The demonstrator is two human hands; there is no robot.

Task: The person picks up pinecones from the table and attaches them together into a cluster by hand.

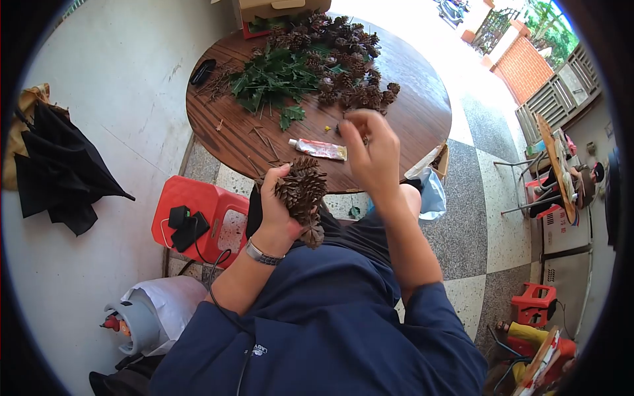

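Observation:
My left hand [272, 214] is closed around a bunch of brown pine cones [302, 188], held over my lap at the table's near edge. Thin stems poke out at its upper left, and a smaller cone-like piece hangs at its lower end. Above the right part of the table, my right hand [374, 150] has its fingers curled in toward the thumb. A small dark bit shows by its fingertips; whether it is held I cannot make out. Just left of that hand lies a white and red tube [319, 149]. A small yellow piece [327, 129] is near it.
The round wooden table [218, 125] bears a heap of pine cones [350, 59], green leaves [274, 76], loose stems [214, 84] and a black object [203, 72]. A cardboard box [281, 8] stands behind. At left are a red stool [191, 211] with a cable and a black umbrella [63, 162].

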